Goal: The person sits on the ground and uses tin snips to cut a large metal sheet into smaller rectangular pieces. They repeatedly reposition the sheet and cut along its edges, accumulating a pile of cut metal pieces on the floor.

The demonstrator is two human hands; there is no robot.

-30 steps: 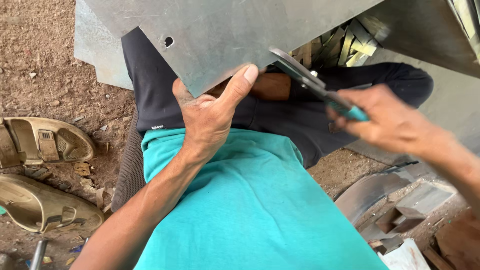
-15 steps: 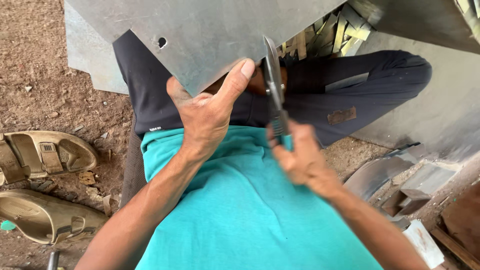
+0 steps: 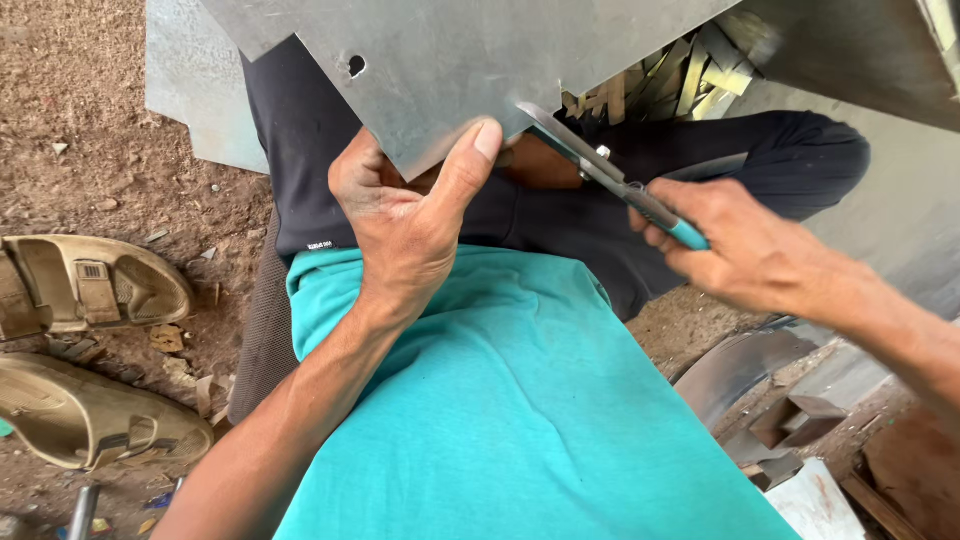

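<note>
Head view: nearest, the left hand (image 3: pixel 405 225) pinches the grey metal sheet (image 3: pixel 470 60) at its lower corner, thumb on top, steadying it over the lap. Beyond, the right hand (image 3: pixel 745 245) is closed round teal-handled snips (image 3: pixel 610 180), blades at the sheet's edge.

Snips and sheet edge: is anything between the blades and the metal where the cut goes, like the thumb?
Nothing visible. The snips in the right hand meet the metal sheet at its lower edge. The left hand grips that edge beside them, thumb close to the blades but left of them.
</note>
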